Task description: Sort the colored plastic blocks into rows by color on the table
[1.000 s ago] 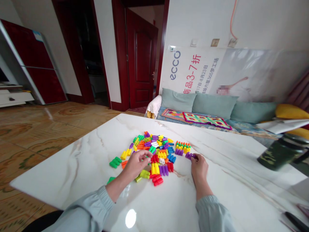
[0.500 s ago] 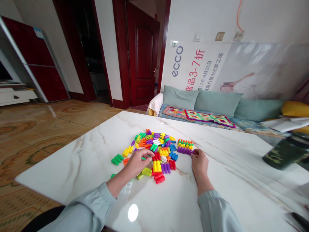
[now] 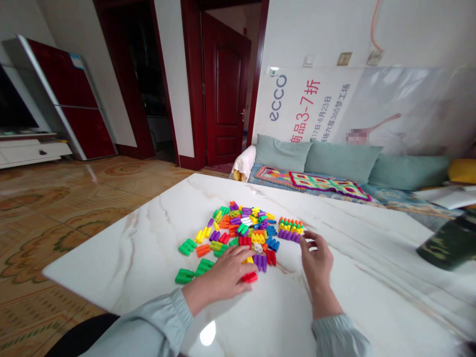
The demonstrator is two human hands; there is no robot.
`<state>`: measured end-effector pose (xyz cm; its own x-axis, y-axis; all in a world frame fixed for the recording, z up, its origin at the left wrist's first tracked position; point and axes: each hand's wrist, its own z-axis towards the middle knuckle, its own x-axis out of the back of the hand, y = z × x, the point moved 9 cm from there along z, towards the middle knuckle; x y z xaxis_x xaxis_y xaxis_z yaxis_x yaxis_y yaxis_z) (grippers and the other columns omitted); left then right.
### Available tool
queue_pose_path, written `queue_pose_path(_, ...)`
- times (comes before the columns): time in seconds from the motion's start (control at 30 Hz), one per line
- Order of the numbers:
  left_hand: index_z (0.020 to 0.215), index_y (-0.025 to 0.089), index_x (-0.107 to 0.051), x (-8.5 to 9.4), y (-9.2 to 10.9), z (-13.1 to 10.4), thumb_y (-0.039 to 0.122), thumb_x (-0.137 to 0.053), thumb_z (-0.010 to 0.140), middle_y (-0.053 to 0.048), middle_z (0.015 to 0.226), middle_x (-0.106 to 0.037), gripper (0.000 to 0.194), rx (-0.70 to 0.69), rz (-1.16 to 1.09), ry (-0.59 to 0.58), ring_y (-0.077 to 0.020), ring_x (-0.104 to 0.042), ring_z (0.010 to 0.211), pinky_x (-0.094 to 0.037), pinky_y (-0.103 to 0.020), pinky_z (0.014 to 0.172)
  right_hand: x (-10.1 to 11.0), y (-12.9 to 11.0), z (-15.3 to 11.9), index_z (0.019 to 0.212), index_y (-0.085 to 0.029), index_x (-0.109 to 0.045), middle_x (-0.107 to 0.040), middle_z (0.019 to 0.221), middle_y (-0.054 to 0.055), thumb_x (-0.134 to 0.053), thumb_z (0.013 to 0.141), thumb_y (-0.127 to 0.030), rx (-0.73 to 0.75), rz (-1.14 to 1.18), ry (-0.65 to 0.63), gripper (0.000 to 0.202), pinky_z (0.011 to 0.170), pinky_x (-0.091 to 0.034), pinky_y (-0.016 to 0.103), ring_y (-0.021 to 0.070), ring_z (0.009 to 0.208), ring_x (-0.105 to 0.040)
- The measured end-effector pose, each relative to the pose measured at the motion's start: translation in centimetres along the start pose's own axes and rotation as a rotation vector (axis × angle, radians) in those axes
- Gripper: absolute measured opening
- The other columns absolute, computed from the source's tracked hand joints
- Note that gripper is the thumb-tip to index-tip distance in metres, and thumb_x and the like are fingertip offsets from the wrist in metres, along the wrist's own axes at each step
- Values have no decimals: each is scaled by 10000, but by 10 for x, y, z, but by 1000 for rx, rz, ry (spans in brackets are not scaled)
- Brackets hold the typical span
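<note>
My left hand [image 3: 231,271] lies low over the near part of a pile of colourful plastic building blocks. Its fingers are stretched apart, touching or just above a red block [image 3: 250,277] and a mostly covered yellow block [image 3: 248,260]. Joined blocks stand in rows to the right of the pile, with a purple row [image 3: 289,236] in front of yellow, green and orange ones [image 3: 292,224]. My right hand [image 3: 317,253] has its thumb and fingers curled at the right end of the purple row. Its exact contact there is partly hidden.
Green blocks [image 3: 184,275] lie left of my left hand on the white marbled table [image 3: 148,267]. A dark camouflage-patterned cup [image 3: 444,243] stands at the right. Behind the table is a sofa with grey-green cushions [image 3: 342,159].
My left hand has moved right and down from above the pile onto the near red and yellow blocks, its fingers spreading. My right hand stays by the purple row. The view has shifted slightly.
</note>
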<state>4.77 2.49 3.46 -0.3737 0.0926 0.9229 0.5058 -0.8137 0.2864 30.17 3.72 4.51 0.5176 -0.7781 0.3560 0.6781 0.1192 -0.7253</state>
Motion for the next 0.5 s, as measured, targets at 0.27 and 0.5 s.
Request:
queue_pose_path(0.27,924,208,-704,9,-19,0,133,-579,865,-85,1149,-634,157,61,41,29,-265,-532,1174,-457,-416,999,-73,-78,-66,1010,-242,-754,-732,990,43,-750,684,-258,365,43,-852,327,773,-512,297,217,884,-670)
queue_pose_path(0.5,922,208,-703,7,-20,1,133,-587,860,-78,1136,-626,152,73,45,29,-257,-533,1150,-458,-413,991,-81,-89,-79,1084,-269,-733,-714,1085,46,-751,673,-241,458,-97,-875,412,824,-504,294,234,976,-658)
